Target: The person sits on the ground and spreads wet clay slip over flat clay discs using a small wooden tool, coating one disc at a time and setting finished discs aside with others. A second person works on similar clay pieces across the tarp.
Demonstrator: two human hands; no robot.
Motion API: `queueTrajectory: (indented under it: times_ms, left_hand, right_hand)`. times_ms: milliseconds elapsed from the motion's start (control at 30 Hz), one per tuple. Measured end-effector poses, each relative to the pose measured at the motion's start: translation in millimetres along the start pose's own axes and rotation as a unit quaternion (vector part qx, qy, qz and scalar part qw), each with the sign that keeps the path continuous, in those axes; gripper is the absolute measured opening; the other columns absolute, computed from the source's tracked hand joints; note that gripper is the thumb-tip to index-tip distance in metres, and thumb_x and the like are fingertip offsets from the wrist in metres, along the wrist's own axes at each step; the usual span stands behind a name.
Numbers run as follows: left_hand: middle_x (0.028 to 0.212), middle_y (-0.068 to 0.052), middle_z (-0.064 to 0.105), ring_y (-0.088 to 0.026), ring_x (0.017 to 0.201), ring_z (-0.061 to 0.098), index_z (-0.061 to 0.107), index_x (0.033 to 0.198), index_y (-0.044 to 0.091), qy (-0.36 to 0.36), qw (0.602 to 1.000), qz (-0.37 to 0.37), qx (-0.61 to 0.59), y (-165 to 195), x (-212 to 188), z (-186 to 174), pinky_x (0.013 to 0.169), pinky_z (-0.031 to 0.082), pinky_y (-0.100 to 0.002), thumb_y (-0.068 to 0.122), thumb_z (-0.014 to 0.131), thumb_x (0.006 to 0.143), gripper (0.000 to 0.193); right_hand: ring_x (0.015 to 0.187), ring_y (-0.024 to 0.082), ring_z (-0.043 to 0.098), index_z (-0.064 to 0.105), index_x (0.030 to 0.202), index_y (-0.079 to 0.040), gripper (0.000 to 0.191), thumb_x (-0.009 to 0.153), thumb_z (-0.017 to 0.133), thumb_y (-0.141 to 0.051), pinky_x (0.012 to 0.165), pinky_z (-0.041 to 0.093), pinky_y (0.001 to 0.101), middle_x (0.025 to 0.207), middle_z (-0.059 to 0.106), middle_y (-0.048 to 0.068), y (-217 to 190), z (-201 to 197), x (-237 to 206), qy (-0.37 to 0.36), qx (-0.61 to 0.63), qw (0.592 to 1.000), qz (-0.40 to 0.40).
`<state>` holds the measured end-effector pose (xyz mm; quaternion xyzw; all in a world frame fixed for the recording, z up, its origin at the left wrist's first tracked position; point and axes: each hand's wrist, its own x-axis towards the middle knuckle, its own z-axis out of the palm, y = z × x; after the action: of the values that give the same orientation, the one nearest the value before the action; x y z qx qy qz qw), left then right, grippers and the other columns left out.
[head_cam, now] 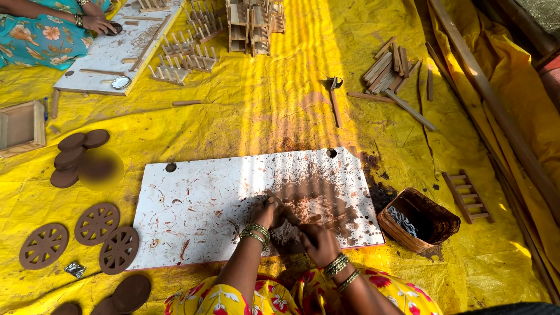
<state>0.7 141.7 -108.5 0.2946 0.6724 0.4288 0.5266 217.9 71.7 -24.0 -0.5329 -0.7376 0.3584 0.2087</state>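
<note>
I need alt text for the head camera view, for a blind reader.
A person's left hand and right hand work together on a paint-stained white board over yellow sheeting. Brown wheel discs lie left, a woven basket right.
</note>
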Motion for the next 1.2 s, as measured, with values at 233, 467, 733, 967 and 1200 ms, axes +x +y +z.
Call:
queueTrajectory:
  times_ms: [233,467,733,967,1200]
  left_hand:
    - [0.068,-0.001,0.057,-0.013,0.054,0.048,0.072,0.121,0.007,-0.012,0.999,-0.027,0.017,4,-8,-5,0.051,0.04,-0.031,0.029,0.062,0.092,0.037]
    - [0.076,-0.001,0.064,-0.01,0.057,0.05,0.072,0.121,0.004,-0.007,0.999,-0.016,-0.04,-1,1,-2,0.052,0.041,-0.028,0.027,0.066,0.092,0.037]
    - [0.093,-0.015,0.065,-0.022,0.079,0.059,0.07,0.124,0.002,0.0,0.995,-0.05,0.089,1,-2,-5,0.07,0.049,-0.039,0.028,0.064,0.098,0.037]
    - [0.113,-0.016,0.07,-0.03,0.102,0.07,0.06,0.123,0.003,0.072,0.975,0.052,0.202,3,-10,-6,0.09,0.056,-0.043,0.012,0.069,0.083,0.043]
    - [0.124,-0.023,0.065,-0.037,0.115,0.066,0.055,0.129,-0.001,0.048,0.942,0.043,0.33,1,-8,-5,0.098,0.054,-0.045,0.012,0.066,0.084,0.048]
  right_hand:
    - [0.056,0.02,0.069,0.074,0.111,-0.008,0.024,0.098,0.055,-0.017,0.053,0.056,0.0339,0.084,0.078,0.012,8,9,2,-0.001,0.0,1.0,-0.015]
    - [0.065,0.022,0.073,0.072,0.11,-0.004,0.024,0.09,0.06,-0.012,0.059,0.061,0.0348,0.09,0.076,0.015,-13,19,-18,0.02,0.024,0.984,-0.178]
    - [0.074,0.028,0.075,0.07,0.118,-0.008,0.028,0.095,0.06,-0.021,0.069,0.059,0.0409,0.088,0.075,0.017,-14,-4,5,0.015,-0.006,0.998,0.062]
    - [0.084,0.028,0.076,0.071,0.119,-0.004,0.033,0.096,0.065,-0.026,0.076,0.059,0.0377,0.097,0.078,0.017,0,-1,-4,0.136,0.1,0.98,-0.103]
    - [0.066,0.021,0.063,0.069,0.097,-0.003,0.03,0.101,0.062,-0.032,0.062,0.05,0.0375,0.075,0.072,0.012,36,18,13,0.06,0.156,0.984,0.056]
